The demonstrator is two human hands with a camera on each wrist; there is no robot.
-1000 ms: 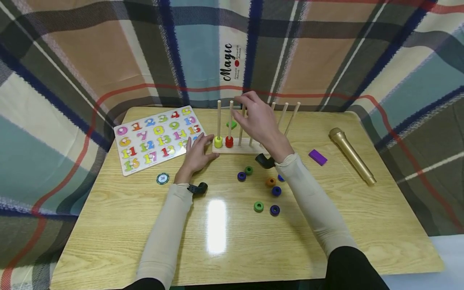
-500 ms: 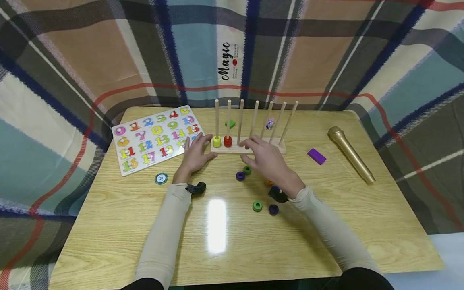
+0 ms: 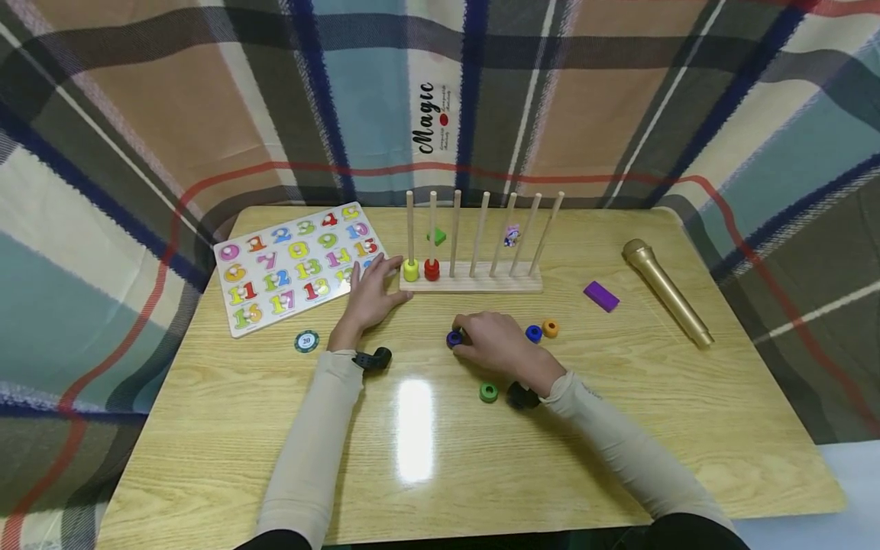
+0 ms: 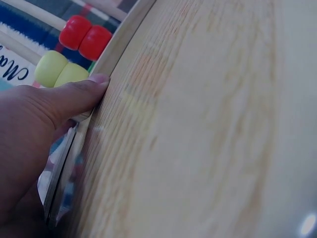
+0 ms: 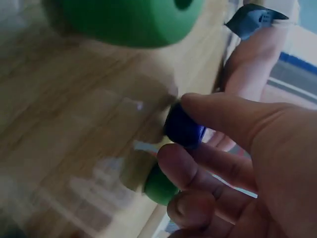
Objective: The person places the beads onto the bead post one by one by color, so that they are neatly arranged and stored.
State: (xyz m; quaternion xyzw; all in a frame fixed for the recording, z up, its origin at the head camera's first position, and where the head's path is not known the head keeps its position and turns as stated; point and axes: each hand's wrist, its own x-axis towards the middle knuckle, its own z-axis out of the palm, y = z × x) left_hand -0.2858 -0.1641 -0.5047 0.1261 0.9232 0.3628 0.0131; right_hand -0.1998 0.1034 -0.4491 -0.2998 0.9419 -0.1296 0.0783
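In the head view my left hand holds the left end of a wooden peg stand, its thumb on the front edge. Two yellow beads sit on the end peg, and two red beads are on the peg beside it. Farther forward, my right hand pinches a dark blue bead at the tabletop. A green bead lies just beyond its fingers, hidden by the hand in the head view. Another green bead lies nearer the person.
Right of the right hand lie a blue bead and an orange bead. A number board and a chip are on the left. On the right are a purple block and a gold microphone-like object.
My right hand has come down from the pegs toward the person and now pinches the dark blue bead. The orange bead has shifted right. My left hand stays at the stand.
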